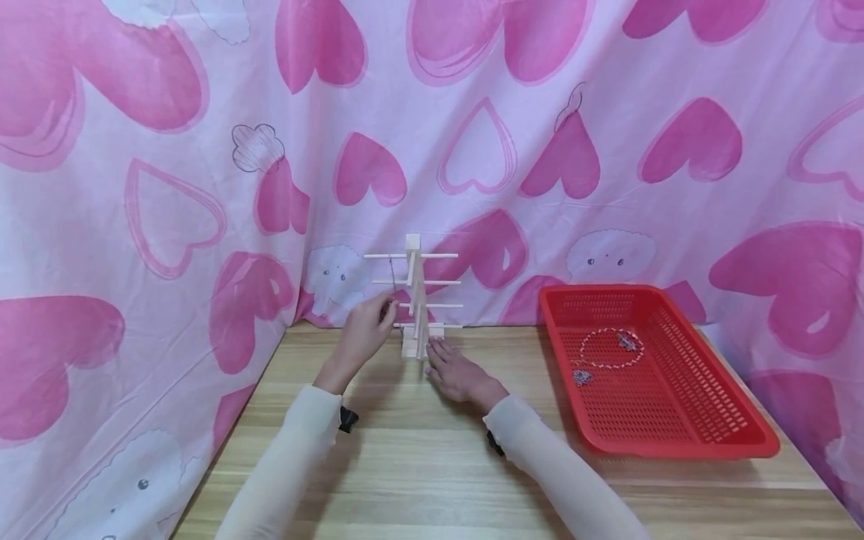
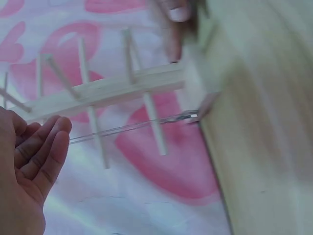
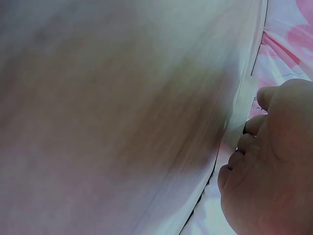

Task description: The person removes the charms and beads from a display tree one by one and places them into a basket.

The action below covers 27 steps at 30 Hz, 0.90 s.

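- Pale sleeves [image 1: 286, 465] reach up from the bottom edge, which cuts them off.
- Left hand [image 1: 364, 326] has its fingers curled beside the pegs of a wooden stand [image 1: 414, 244]; its fingertips are partly hidden, so whether they pinch the thin necklace [image 2: 132, 127] cannot be told.
- That necklace runs past the pegs; its shiny end, near the stand's foot, is blurred.
- Right hand [image 1: 459, 373], fingers extended, touches the stand's foot.
- Red basket [image 1: 675, 450], at right on the table [image 1: 405, 480], holds a beaded loop [image 1: 610, 367] and silvery clumps [image 1: 626, 341], hard to make out.
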{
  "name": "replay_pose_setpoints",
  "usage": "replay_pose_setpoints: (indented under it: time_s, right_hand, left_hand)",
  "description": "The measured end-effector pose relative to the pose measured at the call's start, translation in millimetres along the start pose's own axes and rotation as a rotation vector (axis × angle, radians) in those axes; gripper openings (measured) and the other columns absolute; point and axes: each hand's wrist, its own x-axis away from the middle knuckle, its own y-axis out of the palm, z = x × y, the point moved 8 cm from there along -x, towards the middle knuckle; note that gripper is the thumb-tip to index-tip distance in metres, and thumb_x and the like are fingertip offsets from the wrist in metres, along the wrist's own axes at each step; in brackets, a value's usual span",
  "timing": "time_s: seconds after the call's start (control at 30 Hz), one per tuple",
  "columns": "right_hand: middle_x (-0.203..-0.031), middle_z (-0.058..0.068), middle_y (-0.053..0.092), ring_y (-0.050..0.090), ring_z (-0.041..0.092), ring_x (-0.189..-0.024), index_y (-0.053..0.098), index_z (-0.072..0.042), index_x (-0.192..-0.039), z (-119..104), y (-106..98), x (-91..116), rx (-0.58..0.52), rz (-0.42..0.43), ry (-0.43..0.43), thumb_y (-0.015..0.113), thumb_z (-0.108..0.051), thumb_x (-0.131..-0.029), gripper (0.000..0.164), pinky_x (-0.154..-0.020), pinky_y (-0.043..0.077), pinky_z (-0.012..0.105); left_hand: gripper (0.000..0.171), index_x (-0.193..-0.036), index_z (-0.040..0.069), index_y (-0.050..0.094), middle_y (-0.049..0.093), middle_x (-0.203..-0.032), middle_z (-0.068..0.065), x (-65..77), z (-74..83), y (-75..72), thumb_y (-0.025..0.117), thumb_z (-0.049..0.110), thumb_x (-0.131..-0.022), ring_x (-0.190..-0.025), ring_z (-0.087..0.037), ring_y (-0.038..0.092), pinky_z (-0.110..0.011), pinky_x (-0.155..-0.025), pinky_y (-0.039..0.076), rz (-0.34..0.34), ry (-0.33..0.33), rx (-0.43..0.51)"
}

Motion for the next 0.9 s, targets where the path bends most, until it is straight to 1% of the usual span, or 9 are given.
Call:
replay_pose_setpoints:
  time_s: [0.07, 0.13, 0.27, 0.4, 0.63, 0.77, 0.9]
  right_hand:
    - [-0.179, 0.020, 0.011, 0.010, 0.038, -0.167, 0.016, 0.002, -0.169, 1.4, 1.3, -1.2, 0.001, -0.007, 0.002, 0.030, -0.031, -0.117, 0.063, -0.138, 0.016, 0.049]
    - [-0.179, 0.020, 0.009, 0.009, 0.037, -0.167, 0.014, 0.002, -0.169, 2.5, 2.2, -2.7, 0.003, -0.015, 0.006, 0.029, -0.031, -0.117, 0.063, -0.138, 0.015, 0.049]
    - [-0.179, 0.021, 0.010, 0.009, 0.038, -0.167, 0.016, 0.003, -0.169, 2.4, 2.4, -3.6, 0.008, -0.015, 0.002, 0.030, -0.030, -0.117, 0.063, -0.138, 0.016, 0.049]
    - [-0.179, 0.021, 0.013, 0.011, 0.037, -0.167, 0.019, 0.005, -0.168, 0.5, 2.3, -3.2, 0.014, -0.008, -0.006, 0.032, -0.028, -0.117, 0.062, -0.138, 0.018, 0.049]
    - [-0.179, 0.020, 0.012, 0.011, 0.036, -0.167, 0.020, 0.004, -0.168, 0.9, 0.8, -2.7, -0.004, -0.001, 0.000, 0.032, -0.028, -0.117, 0.061, -0.138, 0.019, 0.049]
    - [-0.179, 0.020, 0.012, 0.011, 0.037, -0.167, 0.019, 0.004, -0.168, 0.6, 0.8, -2.4, -0.005, -0.004, -0.005, 0.031, -0.028, -0.117, 0.061, -0.137, 0.019, 0.050]
    - [-0.179, 0.021, 0.013, 0.013, 0.038, -0.167, 0.021, 0.005, -0.167, -0.2, 0.7, -2.4, 0.003, -0.001, -0.014, 0.032, -0.028, -0.117, 0.061, -0.137, 0.020, 0.050]
  left_hand:
    - [0.017, -0.100, -0.001, 0.075, 0.070, -0.074, -0.008, -6.5, 4.9, -7.5, 0.061, 0.006, -0.106, -0.062, -0.015, 0.060, -0.028, -0.056, 0.054, 0.039, 0.023, -0.003]
    - [0.019, -0.098, -0.001, 0.074, 0.070, -0.073, -0.009, -12.5, 8.0, -13.5, 0.060, 0.007, -0.107, -0.060, -0.016, 0.059, -0.029, -0.055, 0.053, 0.065, 0.030, -0.008]
    - [0.021, -0.100, -0.002, 0.075, 0.072, -0.075, -0.011, -22.4, 9.4, -22.3, 0.060, 0.009, -0.108, -0.061, -0.018, 0.061, -0.031, -0.055, 0.054, 0.094, 0.011, -0.017]
    - [0.023, -0.099, -0.002, 0.074, 0.075, -0.079, -0.013, -30.7, 9.0, -29.6, 0.060, 0.014, -0.109, -0.063, -0.021, 0.067, -0.034, -0.057, 0.059, 0.125, 0.003, -0.055]
    - [0.024, -0.099, -0.001, 0.075, 0.078, -0.082, -0.014, -40.4, 8.6, -36.2, 0.061, 0.017, -0.109, -0.068, -0.025, 0.073, -0.040, -0.058, 0.062, 0.177, 0.013, -0.100]
    - [0.023, -0.100, -0.001, 0.075, 0.078, -0.086, -0.016, -44.6, 6.9, -37.7, 0.062, 0.017, -0.108, -0.072, -0.029, 0.074, -0.043, -0.062, 0.063, 0.185, -0.018, -0.132]
    - [0.024, -0.103, 0.000, 0.076, 0.078, -0.089, -0.016, -48.2, 5.8, -37.7, 0.062, 0.018, -0.108, -0.075, -0.030, 0.075, -0.044, -0.064, 0.064, 0.175, -0.051, -0.152]
